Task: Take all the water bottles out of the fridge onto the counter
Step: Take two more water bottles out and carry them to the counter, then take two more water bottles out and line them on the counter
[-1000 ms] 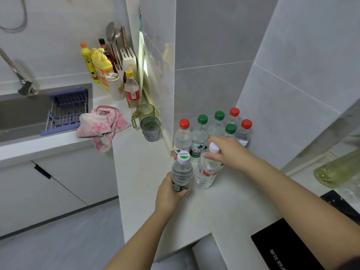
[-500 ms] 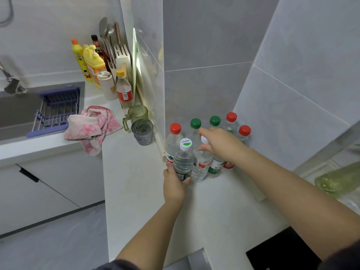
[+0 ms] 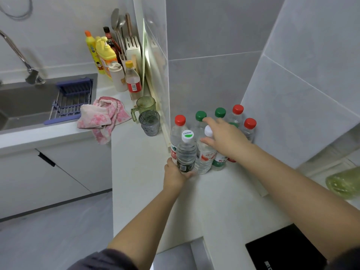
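Note:
Several clear water bottles with red (image 3: 180,120) and green caps (image 3: 200,115) stand clustered in the corner of the white counter (image 3: 214,201) against the tiled wall. In front of them my left hand (image 3: 175,177) grips the base of a bottle with a white and green cap (image 3: 186,152), which stands upright on the counter. Beside it stands a white-capped bottle (image 3: 204,158). My right hand (image 3: 224,139) is spread over its top, fingers straightened, the cap showing between thumb and forefinger.
A green mug (image 3: 146,104) and a grey glass (image 3: 149,123) stand left of the bottles. A pink towel (image 3: 101,115) hangs over the counter edge by the sink (image 3: 23,102) with a blue rack (image 3: 72,98). Detergent bottles (image 3: 105,53) stand further back. A black cooktop (image 3: 282,250) lies near right.
Both front bottles have been slid back against the cluster. My right hand's fingers have spread off the white cap. My left hand still grips its bottle.

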`<state>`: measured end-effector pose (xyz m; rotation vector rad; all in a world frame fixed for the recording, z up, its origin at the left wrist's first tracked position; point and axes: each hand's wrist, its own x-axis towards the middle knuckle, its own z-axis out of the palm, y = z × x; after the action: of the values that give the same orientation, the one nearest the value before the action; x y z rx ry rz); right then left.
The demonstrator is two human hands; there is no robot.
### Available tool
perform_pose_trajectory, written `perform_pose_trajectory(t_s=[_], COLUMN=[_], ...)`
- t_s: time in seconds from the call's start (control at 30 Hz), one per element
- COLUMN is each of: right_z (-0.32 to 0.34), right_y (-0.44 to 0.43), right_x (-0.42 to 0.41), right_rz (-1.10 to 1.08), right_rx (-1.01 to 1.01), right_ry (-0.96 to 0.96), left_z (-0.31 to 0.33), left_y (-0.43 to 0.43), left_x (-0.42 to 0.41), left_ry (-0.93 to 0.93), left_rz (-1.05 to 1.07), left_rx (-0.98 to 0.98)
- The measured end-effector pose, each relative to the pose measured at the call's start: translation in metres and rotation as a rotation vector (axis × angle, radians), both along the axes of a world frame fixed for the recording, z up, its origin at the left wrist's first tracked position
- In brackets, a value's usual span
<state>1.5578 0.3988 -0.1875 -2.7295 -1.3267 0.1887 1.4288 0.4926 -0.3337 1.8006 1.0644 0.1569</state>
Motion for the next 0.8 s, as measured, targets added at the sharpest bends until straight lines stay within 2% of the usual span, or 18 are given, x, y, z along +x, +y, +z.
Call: perform_pose_trajectory(t_s=[0.1,0.2,0.37,0.5,0.73,0.8], right_z=[0.006,0.012,0.006,0.001,0.004,0.004], right_y=[-0.007,-0.007,0.017,0.041,0.042,0.026], right_x=[-0.021,-0.051,-0.127,-0.212,-0.408,-0.488], right_rz=[-0.019,0.038,0.273,0.450,0.771,0.920], right_rx=[0.069,0.209,0.359,0.337,0.352,0.406], right_ry=[-0.145,-0.309,-0.237,-0.176,-0.104,-0.091], left_z=[0.012,0.030,0.074,0.101,0.122,0.129], left_y=[0.004,0.012,0.022,0.013,-0.058,-0.097], left_x=[-0.030,-0.081,-0.193,-0.296,-0.508,-0.582], left_ry=[0.062,0.073,0.162,0.272,0.435,0.494], left_rz=[-0.044,-0.106,-0.083,0.037,0.297,0.397], left_rx=[0.084,0.289,0.667,0.875,1.045,1.067])
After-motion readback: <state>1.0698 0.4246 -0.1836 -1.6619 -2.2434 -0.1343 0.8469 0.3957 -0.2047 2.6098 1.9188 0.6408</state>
